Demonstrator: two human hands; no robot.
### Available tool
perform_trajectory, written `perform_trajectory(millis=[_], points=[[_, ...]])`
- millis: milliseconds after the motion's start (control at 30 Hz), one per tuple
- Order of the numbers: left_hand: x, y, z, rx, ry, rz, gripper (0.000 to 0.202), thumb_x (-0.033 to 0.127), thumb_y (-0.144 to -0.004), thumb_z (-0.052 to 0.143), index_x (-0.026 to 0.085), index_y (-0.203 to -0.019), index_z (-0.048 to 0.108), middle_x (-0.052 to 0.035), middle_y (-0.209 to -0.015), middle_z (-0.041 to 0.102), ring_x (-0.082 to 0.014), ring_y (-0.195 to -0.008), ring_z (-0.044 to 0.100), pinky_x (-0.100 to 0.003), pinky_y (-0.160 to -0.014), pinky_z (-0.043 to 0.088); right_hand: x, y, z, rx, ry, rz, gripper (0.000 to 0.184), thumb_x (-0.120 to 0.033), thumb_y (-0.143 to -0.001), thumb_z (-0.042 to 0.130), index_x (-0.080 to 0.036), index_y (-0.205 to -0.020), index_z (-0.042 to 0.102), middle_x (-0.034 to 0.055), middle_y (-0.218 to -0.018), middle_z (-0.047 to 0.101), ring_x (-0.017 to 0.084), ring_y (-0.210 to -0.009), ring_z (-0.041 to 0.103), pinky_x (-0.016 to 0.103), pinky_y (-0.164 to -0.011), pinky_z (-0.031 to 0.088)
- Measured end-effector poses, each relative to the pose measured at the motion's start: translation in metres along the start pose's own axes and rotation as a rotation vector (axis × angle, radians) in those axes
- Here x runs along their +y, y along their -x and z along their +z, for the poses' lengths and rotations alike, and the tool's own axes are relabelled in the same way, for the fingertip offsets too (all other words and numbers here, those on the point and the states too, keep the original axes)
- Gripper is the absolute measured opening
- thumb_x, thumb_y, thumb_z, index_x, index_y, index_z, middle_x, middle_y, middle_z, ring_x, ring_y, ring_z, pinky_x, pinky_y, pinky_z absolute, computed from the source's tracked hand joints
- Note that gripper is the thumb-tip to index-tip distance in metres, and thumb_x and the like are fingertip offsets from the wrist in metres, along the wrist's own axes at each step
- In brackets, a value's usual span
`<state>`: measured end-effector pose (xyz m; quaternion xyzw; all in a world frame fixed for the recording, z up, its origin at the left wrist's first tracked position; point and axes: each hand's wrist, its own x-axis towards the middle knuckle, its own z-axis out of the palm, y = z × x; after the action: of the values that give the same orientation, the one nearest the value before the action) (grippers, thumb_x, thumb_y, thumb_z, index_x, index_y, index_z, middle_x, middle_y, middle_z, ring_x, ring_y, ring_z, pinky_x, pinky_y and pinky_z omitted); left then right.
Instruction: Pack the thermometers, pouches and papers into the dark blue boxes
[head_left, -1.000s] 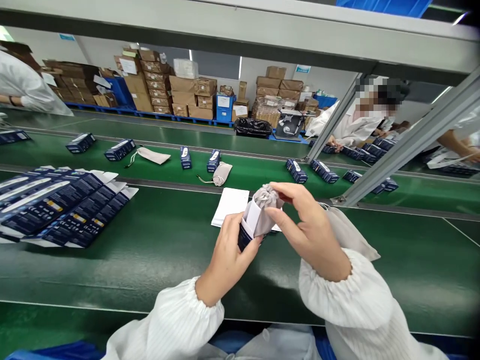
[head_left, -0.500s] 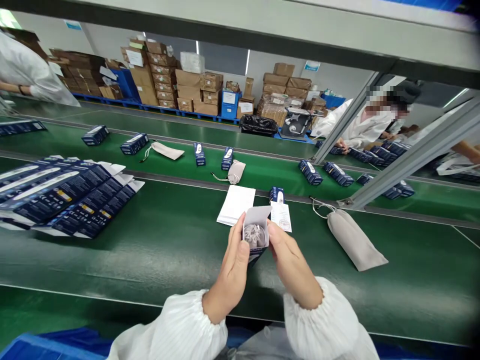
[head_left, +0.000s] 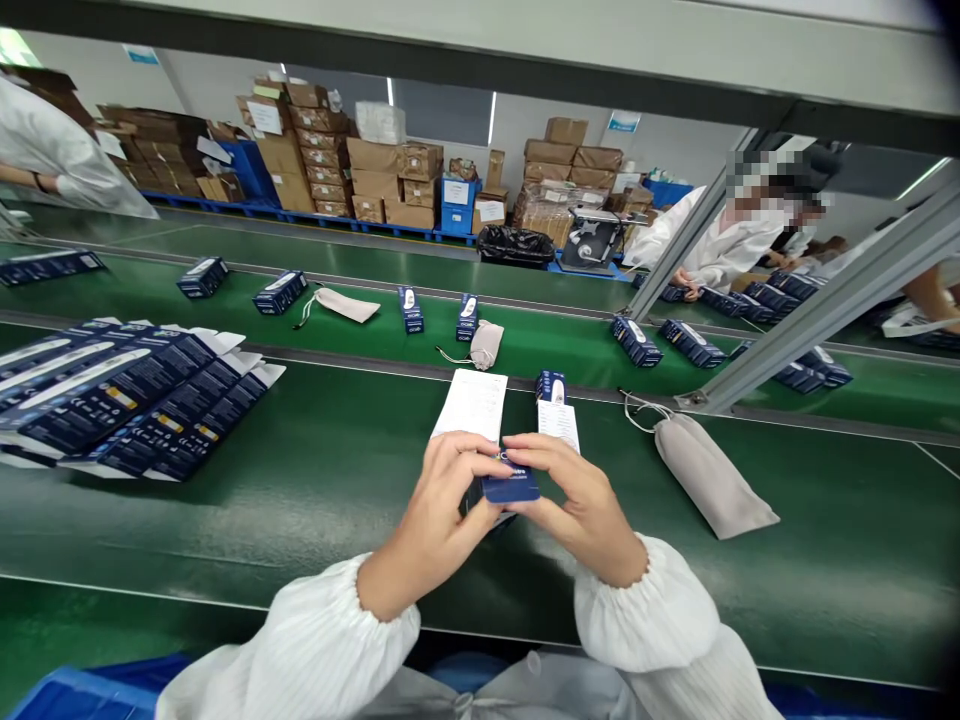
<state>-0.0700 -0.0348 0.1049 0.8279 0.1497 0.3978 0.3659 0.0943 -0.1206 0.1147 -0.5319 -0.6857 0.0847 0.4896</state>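
1. Holding a navy printed carton (head_left: 511, 488) between both hands, over the middle of the green workbench (head_left: 337, 530) and close in front of the body.
2. Gripping from the left with the left hand (head_left: 435, 505), with fingers bent over the top panel and thumb at the near edge.
3. Gripping from the right with the right hand (head_left: 585, 500), almost mirrored, with fingertips on the same panel and thumb along the near edge.
4. Showing the top panel to the camera, with white lettering partly covered by fingers. Cannot tell about any contact between carton base and bench.
5. Just beyond the left hand, can see white printed papers (head_left: 472, 400) lying on the bench.
6. Just beyond the right hand, can see a second navy carton (head_left: 551, 385) with a white printed card (head_left: 557, 422) at its near end.
7. Farther right, can see a grey drawstring pouch (head_left: 712, 475) lying flat, with cord toward the belt.
8. Well to the left, can see a pile of open-flapped navy cartons (head_left: 135, 400).
9. Across the bench, can see a green conveyor belt (head_left: 555, 345) with spaced navy cartons and two small pouches (head_left: 487, 345).
10. At upper right, can see a co-worker (head_left: 739, 245) in white beside more cartons.
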Motion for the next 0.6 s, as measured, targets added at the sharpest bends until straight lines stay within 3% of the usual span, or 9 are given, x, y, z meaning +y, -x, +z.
perform_trajectory(millis=[67, 133, 300, 400, 600], points=[[-0.005, 0.004, -0.01, -0.057, -0.196, 0.15, 0.035, 0.022, -0.083, 0.062, 0.032, -0.116, 0.056, -0.0033, -0.119, 0.055, -0.0236, -0.122, 0.041, -0.044, -0.108, 0.032, 0.001, 0.003, -0.007, -0.069, 0.048, -0.048, 0.042, -0.032, -0.083, 0.064, -0.026, -0.124, 0.056, 0.0081, -0.126, 0.059, 0.024, -0.118, 0.054, 0.044, -0.099, 0.047], [-0.007, 0.008, -0.012, -0.085, -0.239, 0.174, 0.044, 0.018, -0.085, 0.059, 0.034, -0.125, 0.051, -0.0033, -0.127, 0.051, -0.0233, -0.127, 0.038, -0.043, -0.108, 0.032, 0.001, 0.005, -0.009, -0.052, 0.086, -0.078, 0.044, -0.028, -0.086, 0.06, -0.027, -0.129, 0.052, 0.0072, -0.131, 0.056, 0.023, -0.122, 0.051, 0.043, -0.102, 0.046], [0.005, 0.01, 0.0, 0.044, 0.047, -0.081, 0.028, 0.017, -0.088, 0.055, 0.03, -0.112, 0.055, -0.0037, -0.122, 0.053, -0.0175, -0.112, 0.053, -0.032, -0.091, 0.048, -0.006, 0.008, 0.0, 0.047, 0.062, 0.004, 0.03, -0.021, -0.086, 0.061, -0.025, -0.116, 0.059, 0.0062, -0.126, 0.061, 0.021, -0.117, 0.056, 0.039, -0.1, 0.048], [0.012, 0.009, 0.002, 0.066, 0.147, -0.178, 0.016, 0.019, -0.086, 0.057, 0.027, -0.1, 0.058, -0.0039, -0.118, 0.054, -0.0175, -0.109, 0.055, -0.03, -0.085, 0.05, -0.008, 0.009, 0.001, 0.065, 0.03, 0.05, 0.018, -0.018, -0.085, 0.061, -0.023, -0.102, 0.058, 0.0073, -0.124, 0.062, 0.02, -0.112, 0.06, 0.037, -0.095, 0.051], [0.005, 0.011, -0.006, -0.002, -0.083, 0.073, 0.015, 0.012, -0.085, 0.056, 0.025, -0.092, 0.061, -0.0037, -0.123, 0.054, -0.0199, -0.119, 0.05, -0.038, -0.1, 0.042, -0.004, 0.011, -0.013, -0.098, 0.217, -0.226, 0.021, -0.008, -0.088, 0.052, -0.02, -0.106, 0.054, 0.0142, -0.137, 0.049, 0.023, -0.127, 0.046, 0.042, -0.1, 0.047]])
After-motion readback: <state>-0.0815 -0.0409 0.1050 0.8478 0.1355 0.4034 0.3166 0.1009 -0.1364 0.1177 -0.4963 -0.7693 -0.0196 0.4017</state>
